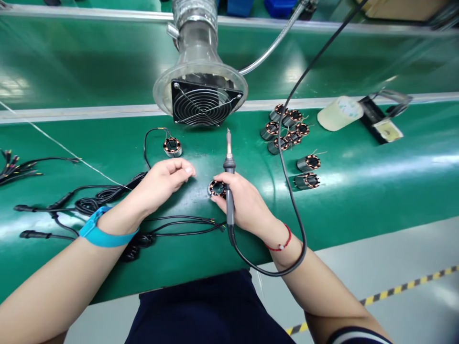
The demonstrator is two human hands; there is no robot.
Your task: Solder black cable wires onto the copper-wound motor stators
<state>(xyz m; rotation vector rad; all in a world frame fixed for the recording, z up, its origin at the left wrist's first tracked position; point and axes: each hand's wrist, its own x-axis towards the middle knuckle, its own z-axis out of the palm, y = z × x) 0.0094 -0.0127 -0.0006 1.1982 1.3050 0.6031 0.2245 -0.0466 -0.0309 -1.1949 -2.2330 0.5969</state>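
Note:
My right hand point(247, 203) is closed around a soldering iron point(230, 203), its tip pointing away from me. The thumb and a finger of the same hand also grip a small motor stator point(211, 189) with copper windings, low over the bench. To its left, my left hand point(163, 184) is pinched, thumb against forefinger. A thin silvery solder wire point(64, 147) runs from the left to this hand and passes out of sight in it; its end at the fingertips is hard to make out. Beyond the left hand stands another stator point(172, 147) with a black cable attached.
A fume extractor point(202, 102) with a fan grille hangs ahead. Several stators point(279, 129) stand at the right, near a pale roll point(340, 113) and an iron stand point(382, 119). Black cables point(96, 203) lie at left. The iron's cord point(292, 200) loops over my right forearm.

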